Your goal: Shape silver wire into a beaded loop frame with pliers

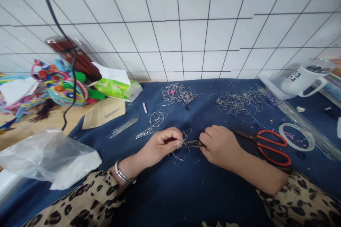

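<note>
Near the middle of the dark blue cloth, my left hand (165, 144) pinches a thin wire piece (182, 159) with small pink beads on it. My right hand (218, 146) is wrapped round dark pliers (194, 143), whose jaws point left and meet the wire beside my left fingertips. Loops of the wire show above and below the jaws. A hint of yellow handle shows at my right fingers. Just behind my left hand lie a round wire coil (157, 118) and a bunch of straight wires (124, 127).
Red-handled scissors (274, 143) and a clear ring (309, 145) with pink beads lie right. Tangled wire (237, 102) is behind. A white mug (302, 79) stands back right. Plastic bag (50, 156), colourful trinkets (64, 90) and a red flask (77, 58) are left.
</note>
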Demonstrator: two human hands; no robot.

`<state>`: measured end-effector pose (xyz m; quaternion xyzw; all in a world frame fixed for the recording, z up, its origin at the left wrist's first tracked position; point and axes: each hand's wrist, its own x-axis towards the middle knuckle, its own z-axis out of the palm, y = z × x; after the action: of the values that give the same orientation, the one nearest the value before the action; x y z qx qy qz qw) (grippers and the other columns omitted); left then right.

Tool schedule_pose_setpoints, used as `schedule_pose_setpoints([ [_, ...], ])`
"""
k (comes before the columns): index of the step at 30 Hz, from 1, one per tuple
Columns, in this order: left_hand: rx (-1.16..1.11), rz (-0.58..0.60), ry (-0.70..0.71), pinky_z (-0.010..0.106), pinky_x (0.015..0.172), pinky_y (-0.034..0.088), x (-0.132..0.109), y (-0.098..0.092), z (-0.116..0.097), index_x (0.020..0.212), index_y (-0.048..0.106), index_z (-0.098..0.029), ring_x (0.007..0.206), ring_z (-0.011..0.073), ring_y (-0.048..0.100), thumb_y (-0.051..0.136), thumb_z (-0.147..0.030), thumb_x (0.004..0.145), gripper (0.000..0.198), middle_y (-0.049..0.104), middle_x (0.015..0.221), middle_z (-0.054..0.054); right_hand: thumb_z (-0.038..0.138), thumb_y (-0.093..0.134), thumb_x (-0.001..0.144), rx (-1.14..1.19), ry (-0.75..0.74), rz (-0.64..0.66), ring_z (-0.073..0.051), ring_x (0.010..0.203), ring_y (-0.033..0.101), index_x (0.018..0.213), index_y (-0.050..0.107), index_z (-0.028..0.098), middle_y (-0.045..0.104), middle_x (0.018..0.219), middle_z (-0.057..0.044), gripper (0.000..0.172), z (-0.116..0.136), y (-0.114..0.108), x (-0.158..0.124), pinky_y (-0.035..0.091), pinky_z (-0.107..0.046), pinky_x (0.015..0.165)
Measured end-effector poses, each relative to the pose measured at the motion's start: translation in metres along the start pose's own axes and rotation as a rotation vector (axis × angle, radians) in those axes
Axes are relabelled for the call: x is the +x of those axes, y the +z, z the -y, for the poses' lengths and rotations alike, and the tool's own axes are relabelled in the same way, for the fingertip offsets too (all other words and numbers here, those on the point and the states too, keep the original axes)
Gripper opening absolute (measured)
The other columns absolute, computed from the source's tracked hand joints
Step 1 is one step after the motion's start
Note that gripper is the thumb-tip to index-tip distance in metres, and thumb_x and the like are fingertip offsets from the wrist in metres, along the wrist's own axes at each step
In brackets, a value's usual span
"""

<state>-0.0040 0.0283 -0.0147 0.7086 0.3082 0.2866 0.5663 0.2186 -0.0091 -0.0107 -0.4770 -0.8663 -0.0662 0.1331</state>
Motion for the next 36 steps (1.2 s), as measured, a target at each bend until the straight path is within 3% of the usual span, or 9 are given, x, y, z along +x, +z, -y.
schedule_pose_setpoints([
  [10, -0.008, 0.006, 0.000, 0.024, 0.062, 0.038, -0.001, 0.001, 0.002, 0.080, 0.057, -0.012, 0.069, 0.0110, 0.046, 0.054, -0.024, 0.084, 0.013, 0.050, 0.079, 0.003, 0.025, 0.049, 0.077, -0.042, -0.010, -0.028, -0.016, 0.064, 0.038, 0.066, 0.052, 0.018, 0.048, 0.065, -0.002, 0.013, 0.000, -0.004, 0.000, 0.020, -0.030, 0.058],
  [22, -0.141, 0.046, -0.129, 0.025, 0.065, 0.040, -0.002, 0.003, 0.003, 0.083, 0.056, -0.012, 0.069, 0.0116, 0.052, 0.055, -0.025, 0.084, 0.013, 0.059, 0.074, 0.003, 0.021, 0.047, 0.079, -0.098, -0.014, -0.045, -0.016, 0.064, 0.036, 0.065, 0.052, 0.018, 0.048, 0.063, -0.003, 0.015, 0.004, -0.010, -0.001, 0.018, -0.031, 0.057],
  [36, -0.231, 0.025, -0.108, 0.024, 0.062, 0.042, -0.003, 0.005, 0.007, 0.083, 0.054, -0.013, 0.068, 0.0119, 0.058, 0.059, -0.022, 0.081, 0.011, 0.063, 0.074, 0.003, 0.018, 0.047, 0.078, -0.116, -0.024, -0.036, -0.017, 0.063, 0.034, 0.065, 0.050, 0.019, 0.047, 0.063, -0.003, 0.013, 0.005, -0.011, -0.002, 0.017, -0.032, 0.057],
])
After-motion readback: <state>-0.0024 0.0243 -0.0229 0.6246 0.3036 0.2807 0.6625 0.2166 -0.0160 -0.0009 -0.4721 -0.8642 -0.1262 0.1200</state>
